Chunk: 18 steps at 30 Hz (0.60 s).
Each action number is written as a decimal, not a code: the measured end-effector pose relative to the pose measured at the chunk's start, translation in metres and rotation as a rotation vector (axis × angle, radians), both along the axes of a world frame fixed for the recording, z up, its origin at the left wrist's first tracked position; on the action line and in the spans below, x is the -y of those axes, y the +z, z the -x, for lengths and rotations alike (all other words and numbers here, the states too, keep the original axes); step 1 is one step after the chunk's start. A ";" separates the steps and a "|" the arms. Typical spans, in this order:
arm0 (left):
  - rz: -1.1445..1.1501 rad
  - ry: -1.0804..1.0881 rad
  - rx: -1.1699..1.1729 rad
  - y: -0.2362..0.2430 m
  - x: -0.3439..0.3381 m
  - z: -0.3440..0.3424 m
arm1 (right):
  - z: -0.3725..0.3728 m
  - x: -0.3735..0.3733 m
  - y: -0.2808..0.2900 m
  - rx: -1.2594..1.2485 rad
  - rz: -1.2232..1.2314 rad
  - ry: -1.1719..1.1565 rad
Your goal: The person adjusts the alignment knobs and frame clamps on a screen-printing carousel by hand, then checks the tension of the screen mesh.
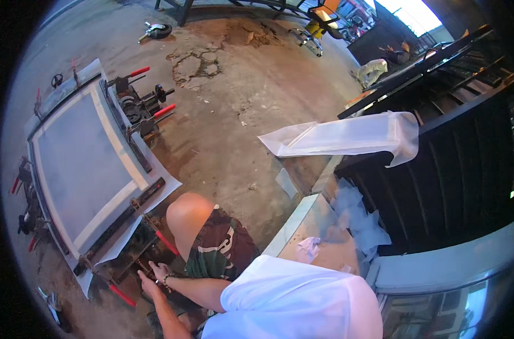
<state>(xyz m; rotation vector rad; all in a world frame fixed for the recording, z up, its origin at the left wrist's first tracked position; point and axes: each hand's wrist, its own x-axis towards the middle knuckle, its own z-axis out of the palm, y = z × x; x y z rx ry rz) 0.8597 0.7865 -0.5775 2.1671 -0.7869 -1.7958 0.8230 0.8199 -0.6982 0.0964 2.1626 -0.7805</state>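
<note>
My left hand (148,284) and my right hand (160,272), which has a beaded bracelet at its wrist, are close together at the near end of a mesh-stretching frame. Their fingers are curled around a small part beside a dark metal rod (134,263); the part itself is too small to make out. The white mesh (82,164) lies taut over a rectangular frame, with pale strips along its borders. Dark clamp bars (121,217) grip its edges. Red-handled clamps (166,243) stick out around it, one of them just beside my right hand.
A long strip of white mesh (341,138) lies over a ledge and a black slatted structure (437,169) on the right. Crumpled mesh (358,214) sits below it. A loose caster wheel (155,31) lies far off, near broken concrete (197,63). An office chair (319,25) stands beyond.
</note>
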 end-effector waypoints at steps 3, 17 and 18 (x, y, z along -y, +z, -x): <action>-0.150 0.139 -0.485 -0.023 0.027 -0.049 | -0.023 0.028 0.067 -0.070 -0.076 0.144; 0.104 -0.386 0.521 -0.008 0.012 -0.017 | 0.024 0.014 0.061 0.318 0.157 0.310; 0.125 -0.344 0.390 -0.009 0.012 -0.019 | 0.020 0.010 0.055 0.236 0.118 0.278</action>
